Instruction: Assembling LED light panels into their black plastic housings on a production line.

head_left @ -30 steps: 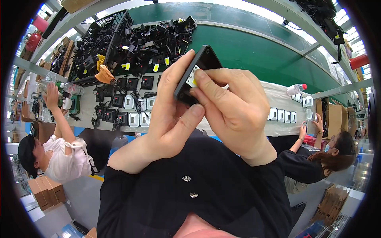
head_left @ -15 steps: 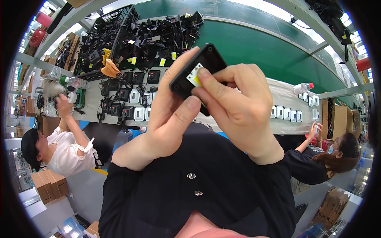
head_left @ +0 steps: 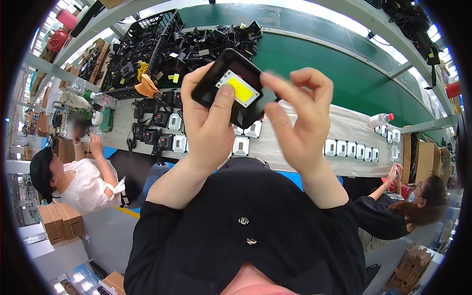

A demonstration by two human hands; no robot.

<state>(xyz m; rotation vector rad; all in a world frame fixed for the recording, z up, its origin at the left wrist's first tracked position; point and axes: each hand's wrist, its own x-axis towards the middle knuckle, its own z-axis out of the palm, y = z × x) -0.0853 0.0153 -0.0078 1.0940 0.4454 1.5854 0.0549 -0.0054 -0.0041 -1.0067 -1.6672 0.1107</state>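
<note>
My left hand [head_left: 209, 130] grips a black rectangular lamp housing [head_left: 210, 82], tilted, with its hollow side facing up. Inside it lies a white LED board [head_left: 243, 93] with a yellow rectangle, and my left thumb presses on the board's near edge. Just to the right, my right hand [head_left: 305, 120] is apart from the housing. Its thumb and fingers are spread with nothing seen between them, and the index finger is smeared by motion.
Black lamp parts with cables fill a crate [head_left: 172, 37] and a heap [head_left: 211, 42] at the far left. Silver-framed lamps [head_left: 241, 146] line the covered table [head_left: 290, 160]. A bottle [head_left: 378, 120] stands right. Co-workers work left [head_left: 83, 182] and right [head_left: 393, 209].
My right hand has let go of the LED board and drawn off to the right, its fingers opening. The left thumb has moved onto the board, now lying more fully exposed in the housing.
</note>
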